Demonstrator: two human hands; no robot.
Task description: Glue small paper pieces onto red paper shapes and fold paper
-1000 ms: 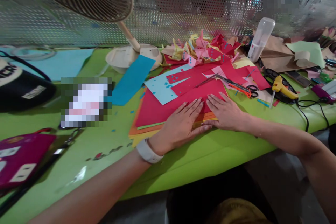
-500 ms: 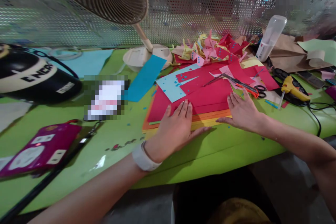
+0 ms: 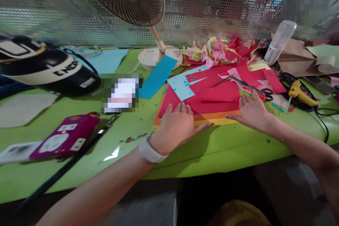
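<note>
My left hand lies with its fingers spread on the lower left part of a stack of coloured paper, red sheets above orange and yellow ones. At the stack's right edge rests my right hand, thumb stretched out to the left, holding nothing. Light blue paper with small blue bits lies on the red sheets. Scissors and an orange-handled tool sit just beyond my right fingertips. A blue strip is left of the stack.
Behind the stack are a fan base and crumpled paper scraps. A bottle and yellow glue gun are at the right. On the left lie a phone, magenta power strip and black tumbler.
The view has shifted, so most things appear farther right. The red sheets' front edge looks slightly shifted under my hands, which stay spread on the stack.
</note>
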